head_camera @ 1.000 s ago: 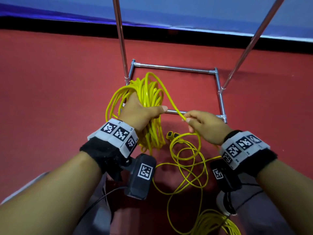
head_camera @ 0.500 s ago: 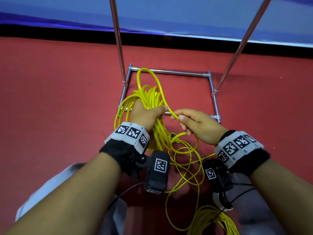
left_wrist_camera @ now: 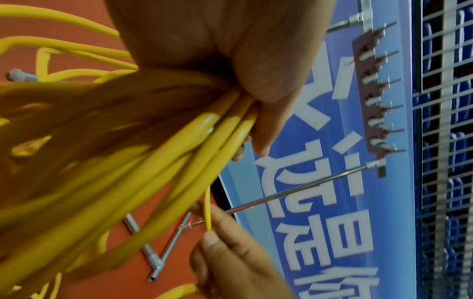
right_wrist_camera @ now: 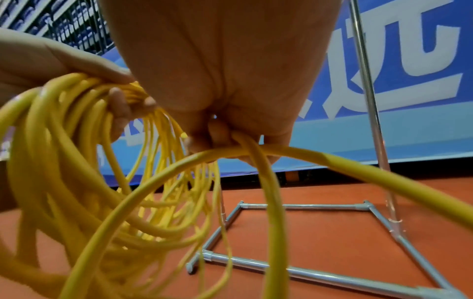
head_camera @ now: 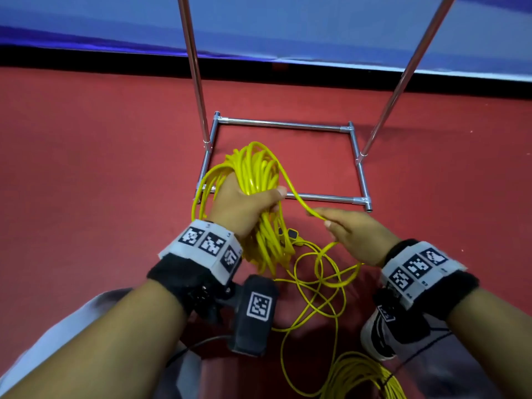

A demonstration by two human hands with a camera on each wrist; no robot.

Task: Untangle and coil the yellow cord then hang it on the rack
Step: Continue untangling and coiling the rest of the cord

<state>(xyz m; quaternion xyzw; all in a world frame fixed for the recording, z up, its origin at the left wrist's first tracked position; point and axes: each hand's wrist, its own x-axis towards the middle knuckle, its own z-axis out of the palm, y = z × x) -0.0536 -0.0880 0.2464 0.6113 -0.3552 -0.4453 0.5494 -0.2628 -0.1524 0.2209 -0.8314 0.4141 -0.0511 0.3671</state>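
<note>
While gripping a thick bundle of yellow cord [head_camera: 254, 180] loops, left hand [head_camera: 243, 205] closed tight round them, thumb pressed over the top. Held above the near left corner of the rack [head_camera: 283, 125] base, loops drooping below the wrist. Right hand [head_camera: 355, 234] just beside, pinching a single strand between thumb and fingers [left_wrist_camera: 212, 240], other fingers curled. Strand running up from that pinch to the bundle. Loose turns of cord lying slack on the red floor [head_camera: 86, 168] between the forearms, with a further heap near the bottom edge and a dark plug end [head_camera: 292, 234] just beyond the bundle. Rack of chrome tubing: rectangular base flat on the floor, two uprights [head_camera: 195, 70] rising out of view, a brown strip of metal pegs [left_wrist_camera: 371, 97] up high. Behind it, a black skirting band, then a blue banner [right_wrist_camera: 409, 85] with large white characters. Beyond that, wire mesh fencing [left_wrist_camera: 445, 141] and rows of blue seats.
</note>
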